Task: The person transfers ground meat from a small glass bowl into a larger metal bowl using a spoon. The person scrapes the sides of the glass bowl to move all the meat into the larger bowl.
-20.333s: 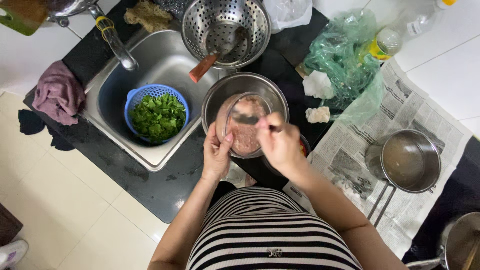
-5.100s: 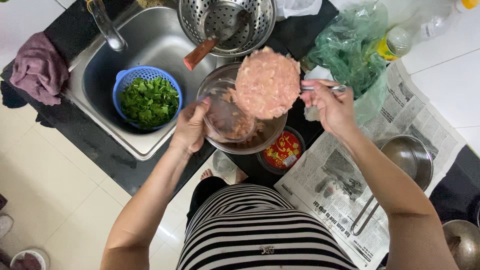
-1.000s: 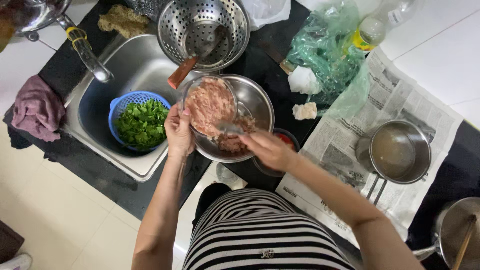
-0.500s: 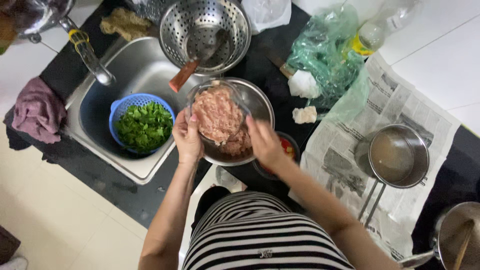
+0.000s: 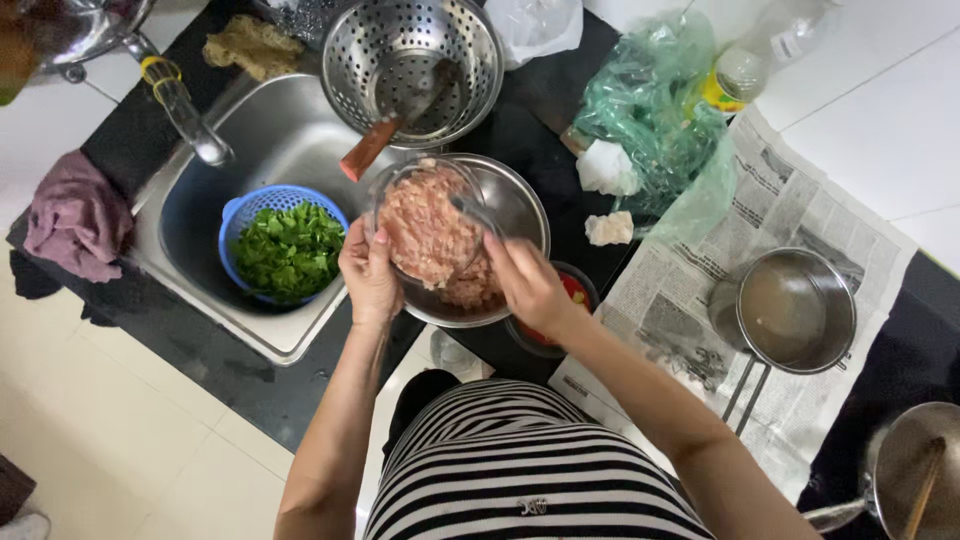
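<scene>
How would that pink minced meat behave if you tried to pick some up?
The minced meat looks soft and sticky: it clings in one clump inside the tilted glass bowl rather than pouring freely. It would probably sag and smear, not hold shape. Some has slumped into the steel bowl below, suggesting it drops in heavy lumps.

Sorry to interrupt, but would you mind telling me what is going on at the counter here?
A person in a striped top stands at a dark counter beside a sink. The left hand tips a glass bowl of pink minced meat over a steel bowl, and some meat already lies in the steel bowl. The right hand works a utensil in the glass bowl. A blue basket of chopped greens sits in the sink, and a steel colander stands behind.
</scene>
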